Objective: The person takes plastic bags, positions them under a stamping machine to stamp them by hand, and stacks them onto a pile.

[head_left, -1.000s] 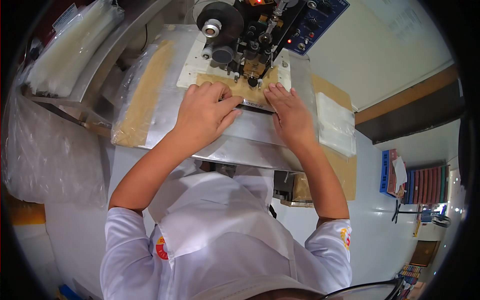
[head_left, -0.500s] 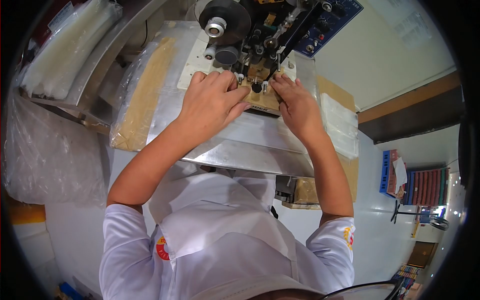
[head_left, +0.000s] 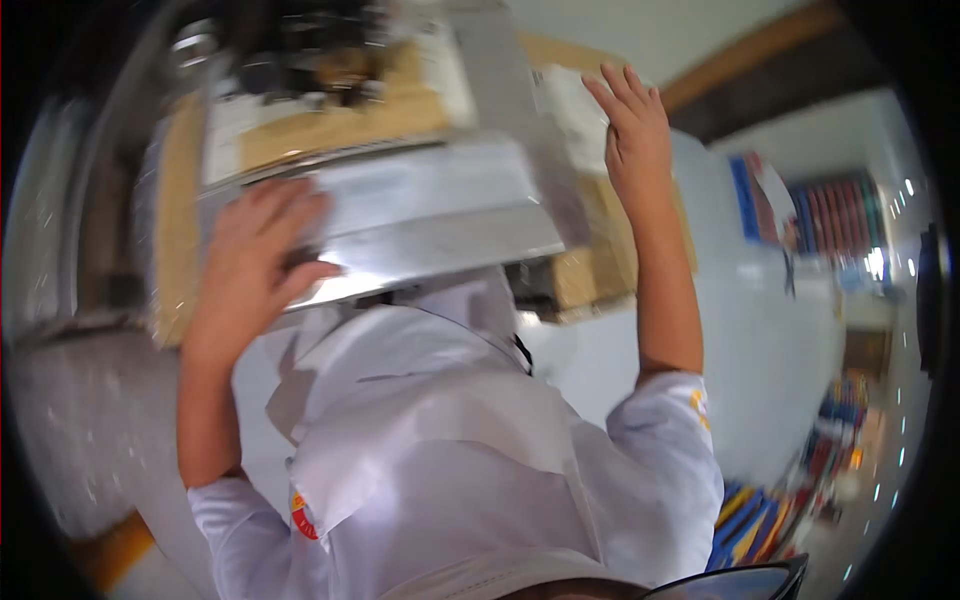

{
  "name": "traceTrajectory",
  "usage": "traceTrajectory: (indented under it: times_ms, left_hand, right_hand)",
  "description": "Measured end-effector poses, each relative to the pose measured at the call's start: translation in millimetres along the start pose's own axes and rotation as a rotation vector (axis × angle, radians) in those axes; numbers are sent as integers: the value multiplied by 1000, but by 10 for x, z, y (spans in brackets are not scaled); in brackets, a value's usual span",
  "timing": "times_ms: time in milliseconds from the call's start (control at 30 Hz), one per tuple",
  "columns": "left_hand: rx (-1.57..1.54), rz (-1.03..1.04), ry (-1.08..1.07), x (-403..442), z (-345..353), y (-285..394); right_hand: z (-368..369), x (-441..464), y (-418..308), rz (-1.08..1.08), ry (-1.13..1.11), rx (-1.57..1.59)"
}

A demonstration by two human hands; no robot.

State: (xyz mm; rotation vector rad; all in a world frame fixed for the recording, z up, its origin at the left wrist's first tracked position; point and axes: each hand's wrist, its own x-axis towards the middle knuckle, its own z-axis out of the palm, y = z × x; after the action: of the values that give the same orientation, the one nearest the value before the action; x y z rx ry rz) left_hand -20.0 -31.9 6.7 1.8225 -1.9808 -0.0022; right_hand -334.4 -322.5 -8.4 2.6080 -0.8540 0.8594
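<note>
My left hand (head_left: 255,255) is over the left front part of the metal table (head_left: 440,250), its thumb apart from the other fingers and nothing seen in it; motion smears its fingertips. My right hand (head_left: 640,135) is raised at the right, fingers stretched out and holding nothing. Nearest to it is a pile of clear plastic sheets or bags (head_left: 575,110) on brown cardboard. A dark machine (head_left: 300,65) with a tan base plate (head_left: 410,120) stands at the back of the table, blurred, with neither hand on it.
Cardboard (head_left: 175,230) under clear plastic lines the table's left side. Below its right edge is a brown box (head_left: 590,275). Stacked red and blue crates (head_left: 835,215) stand on the floor far right, and clear plastic (head_left: 90,420) hangs at the left.
Both hands have left the machine's base plate. The left moved down toward the table's front left, the right out to the right. The whole view has turned, shifting the machine leftward.
</note>
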Motion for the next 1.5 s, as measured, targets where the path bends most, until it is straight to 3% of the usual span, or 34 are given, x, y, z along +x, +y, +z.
traceTrajectory:
  times_ms: [133,200,267,367,500,600,767,867,967,1000,1100,1167,1200,1300,1367,1500]
  left_hand:
    - [43,42,-27,-6,115,-130]
    - [84,54,-34,16,109,-135]
    - [111,58,-87,39,84,-118]
    - [152,85,-103,45,77,-109]
    - [142,120,-35,122,40,-29]
    - [-50,-70,-28,105,38,-62]
    - [-205,39,-85,140,23,-108]
    - [-216,46,-62,162,-19,-39]
    - [-34,189,70,173,-55,71]
    - [27,248,77,200,-127,235]
    - [-2,362,93,258,-281,711]
    - [-165,279,201,254,-276,838]
    - [-245,242,260,231,-290,829]
    - [-591,-8,147,26,-343,594]
    - [-592,38,164,-23,-288,594]
    - [-588,244,119,-20,-48,749]
  right_hand:
    - [-61,-887,361,210,-32,-161]
    - [163,-1485,458,336,-172,-146]
    - [351,-1957,461,417,-464,-167]
    - [552,-2253,407,556,-376,98]
    - [578,-2127,507,501,-398,170]
    - [646,-2058,654,480,-418,157]
    - [762,-2040,732,460,-381,55]
    - [576,-1701,392,429,70,214]
    - [-329,-949,-393,348,227,546]
    - [-607,-763,-664,288,232,747]
    - [-922,-465,-1360,-22,19,821]
    - [-876,-428,-1581,-127,-170,864]
    - [-862,-419,-1645,-68,-130,973]
    - [-812,-438,-1793,125,-92,1223]
    - [-774,-493,-1885,275,-144,1283]
    - [-689,-393,-1948,112,-69,1089]
